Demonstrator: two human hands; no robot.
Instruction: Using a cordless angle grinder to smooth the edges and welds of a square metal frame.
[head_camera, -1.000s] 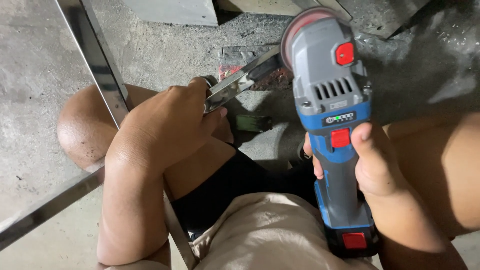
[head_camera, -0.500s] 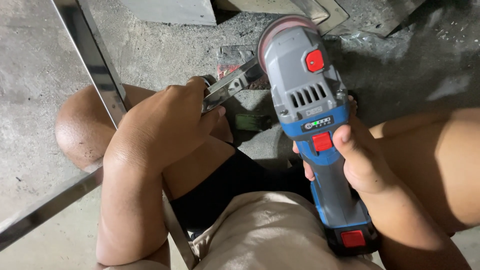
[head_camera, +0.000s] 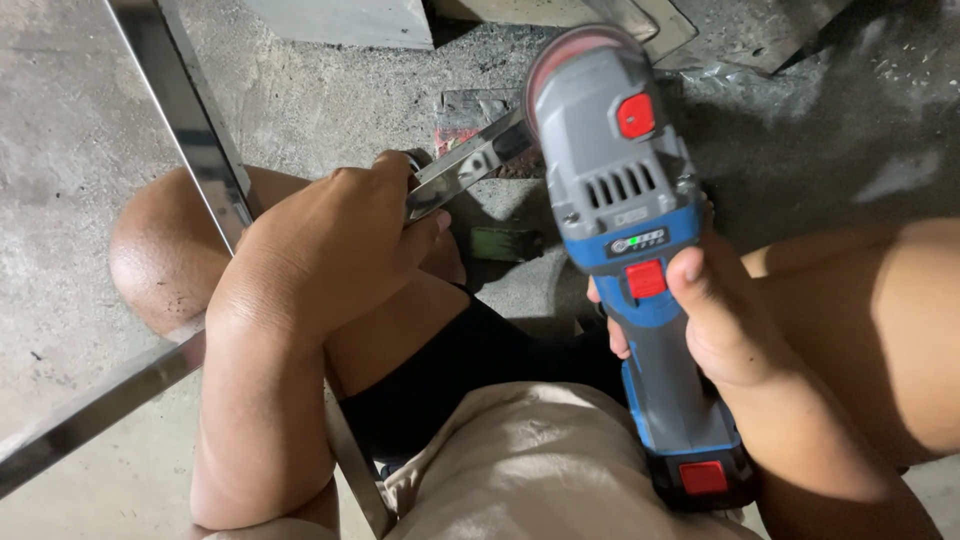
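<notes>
My left hand (head_camera: 330, 250) grips a shiny square steel tube (head_camera: 462, 165) that juts toward the upper right. My right hand (head_camera: 720, 320) holds a grey and blue cordless angle grinder (head_camera: 630, 230) by its handle, thumb beside the red switch. The grinder's reddish disc (head_camera: 580, 45) sits at the tube's far end; the contact point is hidden behind the grinder head. The tube belongs to a polished steel frame (head_camera: 190, 140) that runs across my left knee.
I squat on a rough concrete floor (head_camera: 330, 90). Metal sheet offcuts (head_camera: 760, 30) lie at the top right, a pale slab (head_camera: 340, 15) at the top centre. A small green object (head_camera: 505, 243) lies on the floor under the tube. Another frame bar (head_camera: 90, 410) crosses the lower left.
The grinder has swung left toward the tube end, its head moving from the right of the tube to right over it. My left hand stays put on the tube.
</notes>
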